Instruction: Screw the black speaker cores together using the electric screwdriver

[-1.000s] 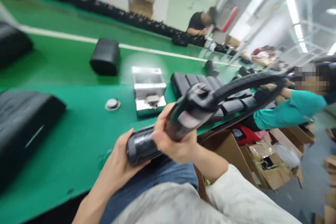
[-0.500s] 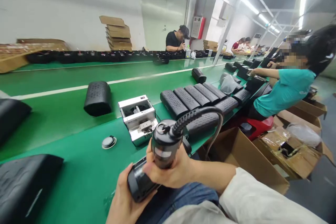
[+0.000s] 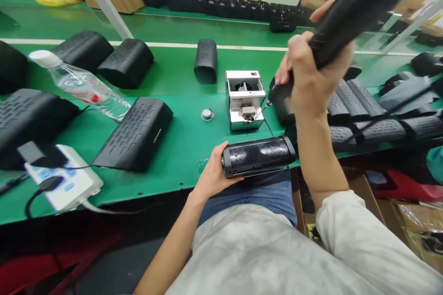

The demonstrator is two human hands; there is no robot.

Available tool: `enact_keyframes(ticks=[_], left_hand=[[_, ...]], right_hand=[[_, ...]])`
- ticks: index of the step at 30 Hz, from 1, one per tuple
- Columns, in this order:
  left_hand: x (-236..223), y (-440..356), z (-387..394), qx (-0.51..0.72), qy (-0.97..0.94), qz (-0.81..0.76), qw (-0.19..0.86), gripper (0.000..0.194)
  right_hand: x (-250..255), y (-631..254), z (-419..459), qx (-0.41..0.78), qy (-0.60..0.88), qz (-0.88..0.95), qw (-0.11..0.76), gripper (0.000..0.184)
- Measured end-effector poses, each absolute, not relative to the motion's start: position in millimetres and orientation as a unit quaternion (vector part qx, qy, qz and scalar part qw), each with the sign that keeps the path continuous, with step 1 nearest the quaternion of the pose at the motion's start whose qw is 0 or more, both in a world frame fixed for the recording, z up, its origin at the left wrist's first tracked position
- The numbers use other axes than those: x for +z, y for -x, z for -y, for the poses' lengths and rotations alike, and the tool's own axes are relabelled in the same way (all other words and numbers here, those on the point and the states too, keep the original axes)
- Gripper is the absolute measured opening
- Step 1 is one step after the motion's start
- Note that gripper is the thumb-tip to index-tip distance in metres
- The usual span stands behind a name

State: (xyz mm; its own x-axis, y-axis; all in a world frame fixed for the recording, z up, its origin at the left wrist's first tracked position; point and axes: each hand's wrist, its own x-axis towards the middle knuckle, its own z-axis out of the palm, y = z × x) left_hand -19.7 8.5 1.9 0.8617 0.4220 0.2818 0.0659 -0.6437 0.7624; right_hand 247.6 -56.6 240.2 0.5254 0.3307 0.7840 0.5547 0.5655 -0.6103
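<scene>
Left hand (image 3: 215, 170) wraps the nine-o'clock end of a black oblong perforated casing (image 3: 259, 156) at the green surface's (image 3: 187, 147) near edge; right hand (image 3: 313, 76), toward one o'clock, grips a black cylindrical screwdriver (image 3: 341, 25).

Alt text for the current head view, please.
A person's left hand holds a black perforated case at the edge of a green table; the right hand holds a black handheld tool, angled down toward a white device.
</scene>
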Motion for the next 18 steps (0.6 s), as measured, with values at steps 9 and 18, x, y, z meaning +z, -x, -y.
enact_keyframes(ticks=[9, 18], left_hand=[[-0.5, 20.4, -9.9, 0.223, -0.874, -0.135, 0.41, 0.136], [-7.5, 16.4, -11.4, 0.24, -0.874, -0.126, 0.404, 0.137]], right_hand=[[207.1, -271.8, -7.5, -0.061, 0.497, 0.443, 0.744, 0.074], [231.3, -264.1, 53.2, 0.067, 0.639, 0.493, 0.587, 0.062]])
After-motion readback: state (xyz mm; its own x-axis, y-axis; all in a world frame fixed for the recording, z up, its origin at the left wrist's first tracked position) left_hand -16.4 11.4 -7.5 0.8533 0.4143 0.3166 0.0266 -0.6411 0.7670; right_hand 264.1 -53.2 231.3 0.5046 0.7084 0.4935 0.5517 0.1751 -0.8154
